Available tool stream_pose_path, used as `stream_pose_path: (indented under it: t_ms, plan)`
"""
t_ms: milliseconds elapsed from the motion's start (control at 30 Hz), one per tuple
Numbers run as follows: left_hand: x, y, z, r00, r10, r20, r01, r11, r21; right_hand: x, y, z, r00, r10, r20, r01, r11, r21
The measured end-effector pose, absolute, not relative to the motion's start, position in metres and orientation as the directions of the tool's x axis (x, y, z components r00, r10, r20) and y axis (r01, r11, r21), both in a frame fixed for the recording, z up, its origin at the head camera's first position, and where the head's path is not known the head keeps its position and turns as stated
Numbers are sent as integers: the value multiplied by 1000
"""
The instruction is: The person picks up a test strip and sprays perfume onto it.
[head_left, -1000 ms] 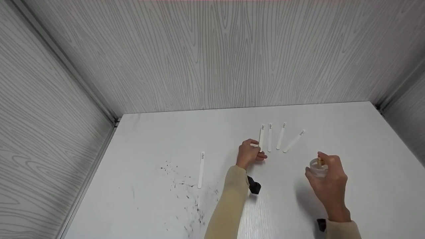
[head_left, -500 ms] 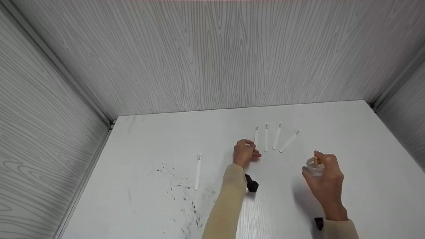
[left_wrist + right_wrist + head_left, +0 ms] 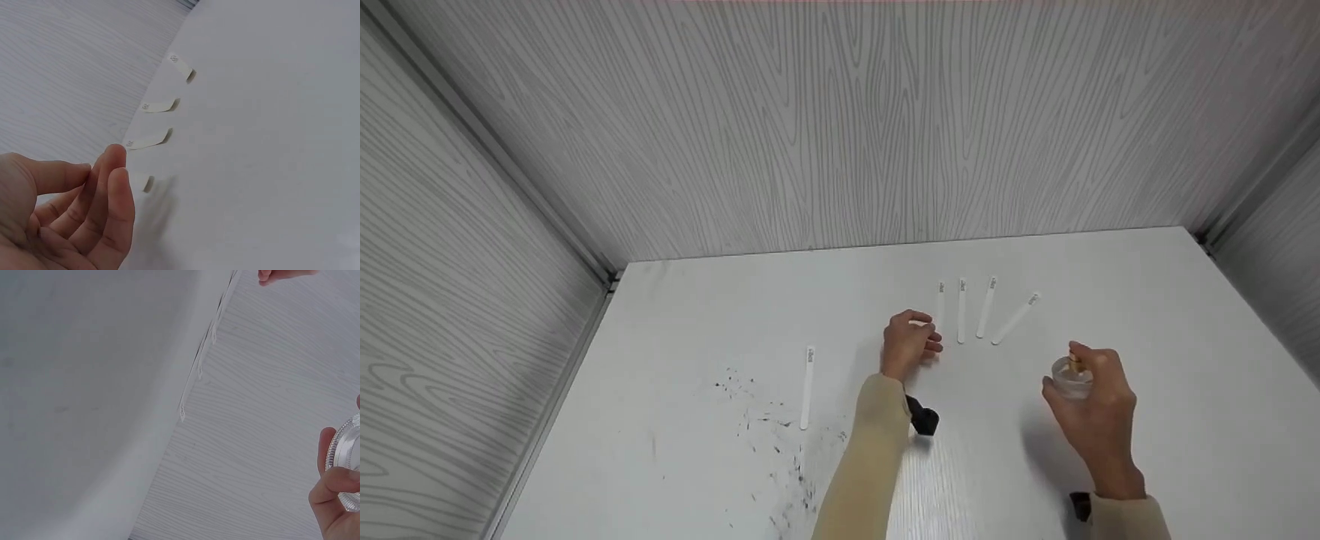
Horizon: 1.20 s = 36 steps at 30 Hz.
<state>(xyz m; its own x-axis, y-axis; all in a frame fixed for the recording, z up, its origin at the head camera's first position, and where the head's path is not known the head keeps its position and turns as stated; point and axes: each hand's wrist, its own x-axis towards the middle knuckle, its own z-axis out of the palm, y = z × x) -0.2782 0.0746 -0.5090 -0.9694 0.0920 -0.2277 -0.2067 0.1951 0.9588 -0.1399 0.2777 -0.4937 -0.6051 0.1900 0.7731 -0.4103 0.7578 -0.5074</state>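
Note:
In the head view, my left hand (image 3: 906, 345) is just left of the leftmost paper tester strip (image 3: 940, 304) in a row of white ones. Its fingers are loosely bent, and nothing shows between thumb and fingers in the left wrist view. The left hand (image 3: 84, 208) hides part of that strip (image 3: 141, 181) there. On the right, my right hand (image 3: 1099, 409) holds a small clear round perfume bottle (image 3: 1071, 386) above the table. The index fingertip lies on its gold-coloured top (image 3: 1075, 364). In the right wrist view, the bottle's ribbed edge (image 3: 337, 444) shows between the fingers.
Beside the leftmost strip lie an upright strip (image 3: 961, 311), a slightly slanted strip (image 3: 986, 307) and a more slanted strip (image 3: 1015, 319). A separate strip (image 3: 807, 388) lies left of my forearm, near dark marks (image 3: 799, 476) on the white table (image 3: 697, 315). Wood-grain panels (image 3: 840, 127) stand around the table.
My left hand has let go of the leftmost strip and drawn slightly left from it. That strip now lies farther from its neighbour. My right hand keeps hold of the bottle, nearly still.

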Motion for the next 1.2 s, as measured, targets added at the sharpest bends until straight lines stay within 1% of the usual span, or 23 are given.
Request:
stream_pose_path:
  t_ms: [267, 500, 700, 867, 1200]
  plan:
    - [-268, 54, -499, -968, 134, -214, -175, 255, 951, -139, 278, -495, -630, 182, 755, -395, 763, -512]
    - [-256, 41, -501, -968, 169, -188, -136, 279, 951, -139, 277, -492, -612, 183, 769, -410, 758, -507]
    - [-246, 27, -498, -977, 154, -150, -104, 272, 957, -139, 277, -494, -629, 183, 755, -402, 755, -518]
    - [-239, 17, -502, -980, 138, -144, -107, 244, 964, -139, 279, -498, -633, 188, 751, -387, 763, -518]
    - [-228, -3, -502, -993, 87, -83, -59, 242, 968, -142, 279, -501, -615, 213, 759, -385, 759, -525]
